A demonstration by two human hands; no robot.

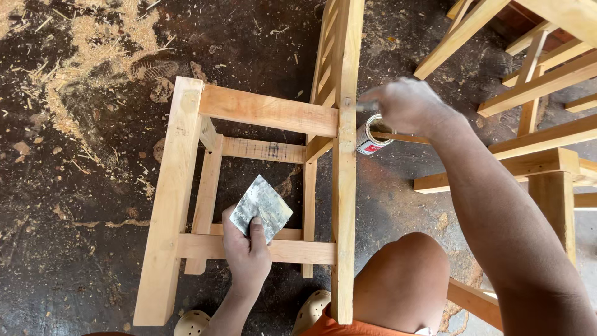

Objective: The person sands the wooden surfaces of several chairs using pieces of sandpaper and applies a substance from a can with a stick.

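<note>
L hand [247, 249] closed on a flat grey, smeared metal scraper plate [261, 207], thumb on top, held over the bare pale-wood chair frame [174, 186] lying on its side on the dark sawdust-strewn floor [68, 186]. R hand [404, 104] curled shut on a thin tool, tip hidden, above a small open round tin w/ red-white label [371, 137], just right of frame's long rail. More unfinished wood frames [541, 81] at right.
</note>
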